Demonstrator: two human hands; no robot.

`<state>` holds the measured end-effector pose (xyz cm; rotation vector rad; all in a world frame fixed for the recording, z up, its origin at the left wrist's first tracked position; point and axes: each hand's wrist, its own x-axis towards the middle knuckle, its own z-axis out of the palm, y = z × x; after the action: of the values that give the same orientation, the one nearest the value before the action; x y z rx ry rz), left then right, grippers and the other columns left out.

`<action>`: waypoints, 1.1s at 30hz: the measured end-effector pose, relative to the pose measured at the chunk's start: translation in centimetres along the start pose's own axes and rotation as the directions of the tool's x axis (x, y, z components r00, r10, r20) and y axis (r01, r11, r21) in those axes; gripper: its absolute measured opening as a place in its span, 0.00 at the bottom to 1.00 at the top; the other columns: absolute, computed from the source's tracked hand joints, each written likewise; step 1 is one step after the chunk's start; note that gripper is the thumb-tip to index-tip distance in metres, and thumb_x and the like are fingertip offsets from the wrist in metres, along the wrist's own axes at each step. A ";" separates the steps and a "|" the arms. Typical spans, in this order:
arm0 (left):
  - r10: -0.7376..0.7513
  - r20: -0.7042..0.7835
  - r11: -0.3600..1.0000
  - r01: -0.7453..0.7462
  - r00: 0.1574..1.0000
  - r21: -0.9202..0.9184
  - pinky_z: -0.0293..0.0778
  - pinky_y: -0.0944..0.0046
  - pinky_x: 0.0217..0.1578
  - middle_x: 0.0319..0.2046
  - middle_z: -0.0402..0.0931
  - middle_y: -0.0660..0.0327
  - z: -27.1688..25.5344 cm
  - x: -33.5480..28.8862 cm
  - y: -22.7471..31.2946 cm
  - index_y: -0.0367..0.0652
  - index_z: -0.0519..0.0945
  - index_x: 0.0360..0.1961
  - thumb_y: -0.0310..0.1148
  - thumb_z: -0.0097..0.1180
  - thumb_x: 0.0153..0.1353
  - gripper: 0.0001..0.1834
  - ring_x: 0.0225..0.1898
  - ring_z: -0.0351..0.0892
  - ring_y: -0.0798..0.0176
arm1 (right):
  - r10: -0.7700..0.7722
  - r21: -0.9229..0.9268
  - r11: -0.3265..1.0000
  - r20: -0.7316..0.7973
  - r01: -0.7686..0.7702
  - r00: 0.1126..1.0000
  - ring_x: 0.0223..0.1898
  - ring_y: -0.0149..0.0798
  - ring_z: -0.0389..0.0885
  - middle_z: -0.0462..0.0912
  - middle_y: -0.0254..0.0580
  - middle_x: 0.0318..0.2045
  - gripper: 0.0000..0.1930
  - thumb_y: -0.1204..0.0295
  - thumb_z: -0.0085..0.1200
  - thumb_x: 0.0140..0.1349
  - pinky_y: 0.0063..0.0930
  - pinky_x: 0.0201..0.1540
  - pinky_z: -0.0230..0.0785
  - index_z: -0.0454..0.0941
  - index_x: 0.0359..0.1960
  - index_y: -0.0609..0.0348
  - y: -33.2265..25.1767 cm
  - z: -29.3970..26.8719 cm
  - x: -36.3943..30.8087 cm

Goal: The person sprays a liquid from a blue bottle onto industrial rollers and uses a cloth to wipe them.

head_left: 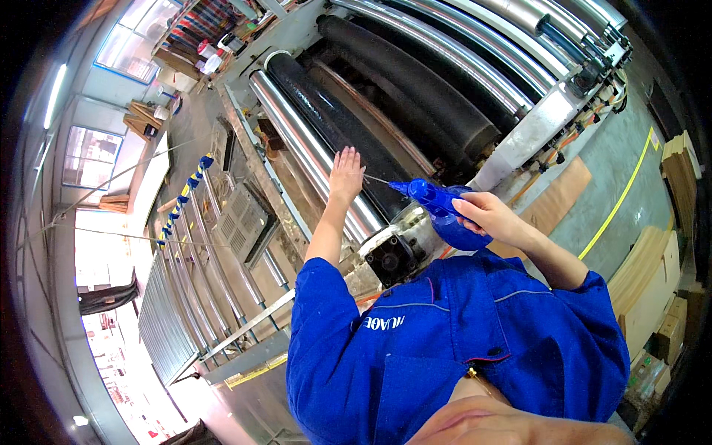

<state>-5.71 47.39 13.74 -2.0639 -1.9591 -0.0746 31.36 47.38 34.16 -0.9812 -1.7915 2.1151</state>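
My left hand (346, 176) lies palm down at the chrome roller (311, 148), its fingers stretched out toward the black roller (334, 122) beside it. My right hand (486, 215) is closed round a blue oil can (434, 196) with a tapered nozzle and a long thin metal spout. The spout points left over the black roller, its tip close to my left fingers. Whether any liquid comes out of the tip is too small to tell. Below the rollers' near ends sits a square black bearing block (393, 258).
More dark and chrome rollers (452, 55) run across the machine to the far right, beside a pale side frame (526, 133) with cables and fittings. To the left stands a conveyor of metal rollers (215, 259). Stacked boards (645, 289) lean at the right, past a yellow floor line (615, 196).
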 end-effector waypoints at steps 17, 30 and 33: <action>-0.474 0.372 0.110 0.472 0.798 -0.875 0.64 0.52 0.49 0.45 0.73 0.55 -11.7 -6.7 -4.6 0.36 0.74 0.48 0.59 0.31 0.63 0.35 0.45 0.73 0.61 | -0.164 0.387 0.914 0.083 0.120 0.983 0.19 0.23 0.65 0.70 0.29 0.20 0.24 0.49 0.32 0.67 0.17 0.24 0.61 0.71 0.33 0.58 -3.9 8.3 3.6; -0.614 0.481 -0.325 0.355 0.626 -0.877 0.64 0.70 0.42 0.35 0.76 0.65 -29.2 -10.7 4.8 0.38 0.77 0.40 0.57 0.52 0.56 0.29 0.39 0.71 0.71 | -0.687 -0.103 0.697 0.189 0.710 0.702 0.39 0.51 0.73 0.74 0.58 0.34 0.21 0.57 0.33 0.67 0.39 0.43 0.62 0.67 0.37 0.68 -3.7 18.6 7.9; -0.692 0.430 -0.425 0.153 0.580 -0.892 0.66 0.68 0.37 0.29 0.76 0.66 -27.5 -12.4 4.1 0.46 0.77 0.37 0.59 0.50 0.56 0.26 0.33 0.73 0.71 | -0.557 -0.318 0.671 0.380 0.670 0.739 0.32 0.54 0.77 0.77 0.57 0.26 0.22 0.59 0.38 0.65 0.42 0.38 0.67 0.72 0.27 0.68 -5.0 17.4 9.0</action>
<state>1.88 28.51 36.41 -0.7245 -2.4302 -2.8687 12.85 39.57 36.44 -0.0765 -2.3513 1.4695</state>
